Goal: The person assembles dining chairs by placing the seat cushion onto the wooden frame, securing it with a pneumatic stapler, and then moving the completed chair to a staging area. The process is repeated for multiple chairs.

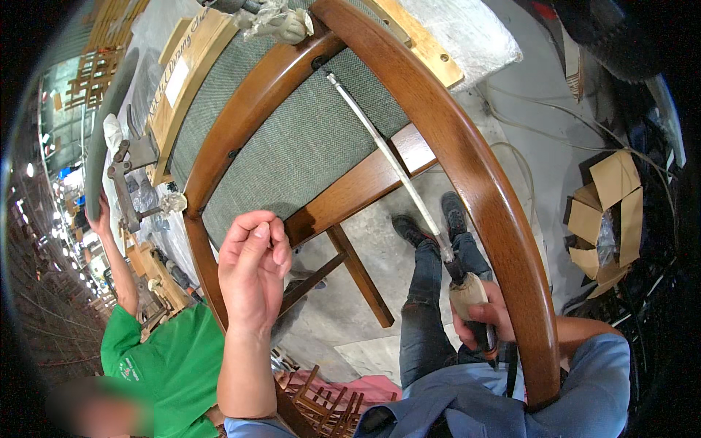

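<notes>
My right hand [493, 315] is closed around the grip of a power screwdriver [469, 296] with a tape-wrapped body. Its long, thin silver shaft [398, 166] reaches up and left across the chair. The tip ends just short of a dark recessed hole in the brown wooden chair frame [252, 113]. Grey-green woven upholstery [274, 146] fills the space within the frame. My left hand [253, 266] is raised in front of the upholstery, thumb pressed to curled fingers. Whatever that pinch holds, if anything, is too small to make out.
A pale wooden jig [191, 69] and metal toggle clamps [130, 171] with wrapped pads border the chair. At the left, a person in a green shirt [171, 365] reaches to a grey-green padded panel [109, 139]. An opened cardboard box [610, 219] and hoses lie at the right.
</notes>
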A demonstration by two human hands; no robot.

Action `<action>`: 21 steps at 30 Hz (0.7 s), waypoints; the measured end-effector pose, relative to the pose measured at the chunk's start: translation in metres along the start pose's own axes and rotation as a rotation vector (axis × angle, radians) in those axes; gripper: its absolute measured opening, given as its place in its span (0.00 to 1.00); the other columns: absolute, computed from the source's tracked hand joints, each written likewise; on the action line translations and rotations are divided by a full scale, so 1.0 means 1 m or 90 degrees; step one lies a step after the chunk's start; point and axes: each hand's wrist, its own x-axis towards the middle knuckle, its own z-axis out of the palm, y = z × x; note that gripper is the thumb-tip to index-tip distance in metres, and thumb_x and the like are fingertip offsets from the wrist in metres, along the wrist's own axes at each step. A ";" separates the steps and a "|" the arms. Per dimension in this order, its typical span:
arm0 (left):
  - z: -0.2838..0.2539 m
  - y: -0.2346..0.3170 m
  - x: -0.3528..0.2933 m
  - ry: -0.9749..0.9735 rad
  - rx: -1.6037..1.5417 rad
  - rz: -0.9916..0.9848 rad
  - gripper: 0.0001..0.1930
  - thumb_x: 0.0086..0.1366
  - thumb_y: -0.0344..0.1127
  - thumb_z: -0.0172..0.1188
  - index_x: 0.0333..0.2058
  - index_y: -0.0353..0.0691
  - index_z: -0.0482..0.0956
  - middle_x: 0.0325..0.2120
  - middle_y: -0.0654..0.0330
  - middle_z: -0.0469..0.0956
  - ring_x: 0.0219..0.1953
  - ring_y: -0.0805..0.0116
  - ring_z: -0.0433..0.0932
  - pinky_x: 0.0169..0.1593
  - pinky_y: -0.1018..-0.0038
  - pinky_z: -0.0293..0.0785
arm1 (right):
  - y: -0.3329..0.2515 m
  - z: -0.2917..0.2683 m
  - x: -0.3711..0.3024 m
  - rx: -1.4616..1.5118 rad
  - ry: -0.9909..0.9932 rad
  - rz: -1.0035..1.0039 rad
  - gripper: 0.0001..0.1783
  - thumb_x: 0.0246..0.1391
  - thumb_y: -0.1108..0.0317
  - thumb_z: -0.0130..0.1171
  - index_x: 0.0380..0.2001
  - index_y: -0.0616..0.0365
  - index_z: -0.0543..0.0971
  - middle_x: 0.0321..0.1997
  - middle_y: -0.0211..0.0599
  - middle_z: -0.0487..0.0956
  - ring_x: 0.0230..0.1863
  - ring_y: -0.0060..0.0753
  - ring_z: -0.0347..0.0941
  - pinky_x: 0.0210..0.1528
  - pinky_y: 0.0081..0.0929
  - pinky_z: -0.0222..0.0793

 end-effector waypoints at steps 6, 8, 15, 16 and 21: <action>0.002 -0.001 0.002 -0.007 -0.009 0.005 0.09 0.73 0.29 0.53 0.48 0.33 0.77 0.36 0.56 0.77 0.29 0.72 0.72 0.29 0.78 0.67 | 0.005 0.014 -0.005 -0.122 0.075 -0.137 0.31 0.58 0.38 0.57 0.39 0.60 0.70 0.23 0.36 0.76 0.20 0.26 0.73 0.14 0.23 0.67; 0.003 -0.001 0.001 -0.005 -0.015 0.002 0.09 0.73 0.29 0.53 0.48 0.34 0.77 0.36 0.56 0.77 0.30 0.71 0.73 0.29 0.77 0.68 | -0.004 0.012 -0.008 -0.105 0.046 -0.070 0.31 0.58 0.39 0.57 0.39 0.60 0.69 0.24 0.37 0.75 0.20 0.26 0.73 0.11 0.23 0.66; 0.001 -0.003 0.002 -0.021 -0.006 -0.001 0.10 0.74 0.29 0.50 0.48 0.33 0.76 0.37 0.54 0.78 0.31 0.70 0.73 0.30 0.76 0.69 | -0.011 0.018 -0.007 0.122 0.080 0.012 0.31 0.60 0.40 0.58 0.40 0.62 0.69 0.24 0.39 0.75 0.18 0.27 0.73 0.10 0.22 0.68; 0.001 -0.003 0.001 -0.019 -0.006 -0.004 0.10 0.74 0.28 0.50 0.48 0.33 0.76 0.38 0.53 0.78 0.31 0.70 0.73 0.30 0.76 0.69 | -0.011 0.019 -0.008 0.133 0.084 0.012 0.31 0.60 0.41 0.58 0.40 0.62 0.69 0.23 0.40 0.75 0.18 0.28 0.73 0.10 0.22 0.69; 0.001 -0.003 0.001 -0.027 -0.009 0.001 0.10 0.74 0.28 0.48 0.48 0.33 0.76 0.38 0.52 0.78 0.30 0.70 0.73 0.30 0.76 0.69 | -0.014 0.019 -0.009 0.205 0.039 0.022 0.30 0.59 0.43 0.60 0.39 0.64 0.69 0.22 0.41 0.74 0.19 0.29 0.74 0.10 0.22 0.70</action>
